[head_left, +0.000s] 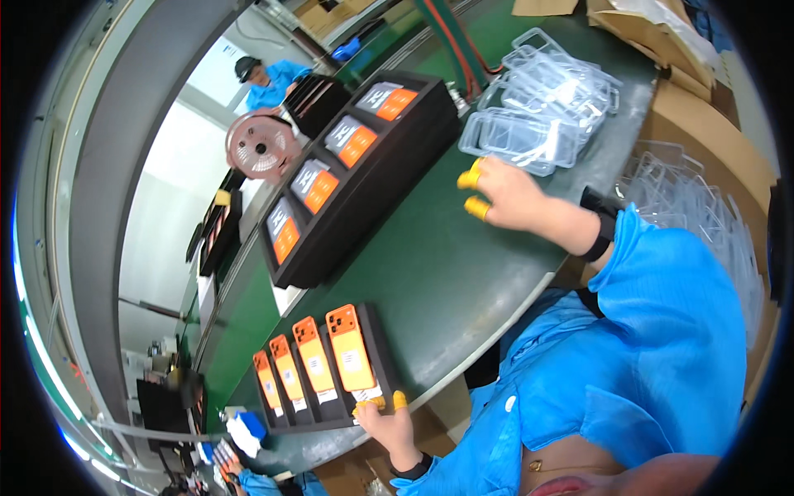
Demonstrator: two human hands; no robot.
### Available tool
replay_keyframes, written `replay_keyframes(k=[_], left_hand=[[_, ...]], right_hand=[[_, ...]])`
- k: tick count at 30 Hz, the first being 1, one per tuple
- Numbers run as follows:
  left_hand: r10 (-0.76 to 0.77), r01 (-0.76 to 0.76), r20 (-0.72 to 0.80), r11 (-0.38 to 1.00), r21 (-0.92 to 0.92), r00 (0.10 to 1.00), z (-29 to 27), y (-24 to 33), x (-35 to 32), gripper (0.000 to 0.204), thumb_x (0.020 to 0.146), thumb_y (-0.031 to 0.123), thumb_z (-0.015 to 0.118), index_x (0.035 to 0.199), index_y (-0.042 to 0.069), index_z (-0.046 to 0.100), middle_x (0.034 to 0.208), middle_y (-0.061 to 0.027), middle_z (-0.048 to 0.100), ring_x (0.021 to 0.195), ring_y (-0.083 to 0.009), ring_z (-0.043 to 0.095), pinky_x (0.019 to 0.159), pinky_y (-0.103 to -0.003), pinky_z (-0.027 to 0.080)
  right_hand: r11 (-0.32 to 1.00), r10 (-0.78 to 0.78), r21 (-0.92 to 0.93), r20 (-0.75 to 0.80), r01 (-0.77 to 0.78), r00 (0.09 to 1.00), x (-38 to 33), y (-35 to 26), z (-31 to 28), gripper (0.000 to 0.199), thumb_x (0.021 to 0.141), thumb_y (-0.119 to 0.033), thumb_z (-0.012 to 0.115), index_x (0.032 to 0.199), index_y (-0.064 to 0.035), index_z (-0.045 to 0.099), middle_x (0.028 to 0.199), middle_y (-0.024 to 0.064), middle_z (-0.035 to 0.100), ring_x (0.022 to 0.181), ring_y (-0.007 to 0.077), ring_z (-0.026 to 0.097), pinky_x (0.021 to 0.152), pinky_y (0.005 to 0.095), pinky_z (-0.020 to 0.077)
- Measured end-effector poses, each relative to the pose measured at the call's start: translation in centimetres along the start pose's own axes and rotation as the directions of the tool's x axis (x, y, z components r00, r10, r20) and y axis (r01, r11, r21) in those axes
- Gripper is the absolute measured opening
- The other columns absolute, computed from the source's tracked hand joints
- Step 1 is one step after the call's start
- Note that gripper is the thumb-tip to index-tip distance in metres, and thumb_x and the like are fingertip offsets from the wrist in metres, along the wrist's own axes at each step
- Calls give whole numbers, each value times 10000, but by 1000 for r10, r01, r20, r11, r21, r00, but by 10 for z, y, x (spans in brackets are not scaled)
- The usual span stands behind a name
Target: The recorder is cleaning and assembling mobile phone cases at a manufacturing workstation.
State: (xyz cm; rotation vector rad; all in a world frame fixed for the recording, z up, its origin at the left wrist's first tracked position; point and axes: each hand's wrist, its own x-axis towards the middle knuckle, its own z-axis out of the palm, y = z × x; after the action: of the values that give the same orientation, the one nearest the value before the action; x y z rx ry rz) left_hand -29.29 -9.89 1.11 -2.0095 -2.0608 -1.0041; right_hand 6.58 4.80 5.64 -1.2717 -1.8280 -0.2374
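My left hand (390, 428), with yellow finger cots, is at the near right corner of a black foam tray (382, 355). Its fingers and thumb close round the corner, beside the white strip below the rightmost phone. Several orange smartphones (351, 355) with white labels lie in the tray's slots, backs up. My right hand (517, 198), also in yellow finger cots, reaches over the green table with thumb and finger apart and nothing between them. It is just short of a heap of clear plastic phone cases (538, 107). Its other fingers are partly hidden.
A larger black tray (372, 198) holds several grey-and-orange pieces across the table. Beyond it stand a pink fan (260, 147) and a person in blue (269, 87). A cardboard box (703, 124) with more clear cases is at my right. Another person's hand (227, 463) shows lower left.
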Motion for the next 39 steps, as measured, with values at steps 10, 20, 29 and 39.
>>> replay_keyframes(k=[10, 20, 29, 39], left_hand=[[-6, 2, 223, 1000, 19, 975, 37, 44, 60, 175, 652, 89, 603, 758, -20, 515, 831, -196, 493, 818, -358, 453, 700, -418, 368], [159, -178, 81, 899, 399, 984, 65, -4, 103, 429, 750, 302, 549, 978, -59, 504, 850, -234, 526, 812, -404, 476, 727, -473, 377], [285, -395, 287, 785, 478, 915, 41, 58, 96, 501, 730, 417, 551, 991, -9, 519, 817, -275, 552, 747, -357, 558, 653, -441, 443], [-197, 165, 470, 980, 109, 861, 52, 32, 127, 378, 805, 267, 488, 980, -68, 499, 889, -217, 539, 833, -302, 545, 668, -349, 461]], right_hand=[[925, 248, -309, 53, -220, 967, -21, 88, -42, 157, 654, -131, 624, 780, -66, 556, 801, 90, 507, 794, 250, 520, 650, 355, 445], [947, -189, 320, 649, -39, 737, -65, -2, -9, 177, 679, -249, 554, 752, -87, 547, 773, 99, 545, 757, 278, 551, 608, 382, 452], [903, -310, 427, 591, 37, 745, -78, 4, 5, 218, 687, -248, 578, 690, -35, 534, 739, 124, 546, 737, 309, 533, 625, 396, 417], [901, -324, 428, 553, 72, 768, -77, 1, 10, 226, 655, -246, 598, 680, -26, 554, 692, 131, 568, 684, 316, 551, 590, 398, 425]])
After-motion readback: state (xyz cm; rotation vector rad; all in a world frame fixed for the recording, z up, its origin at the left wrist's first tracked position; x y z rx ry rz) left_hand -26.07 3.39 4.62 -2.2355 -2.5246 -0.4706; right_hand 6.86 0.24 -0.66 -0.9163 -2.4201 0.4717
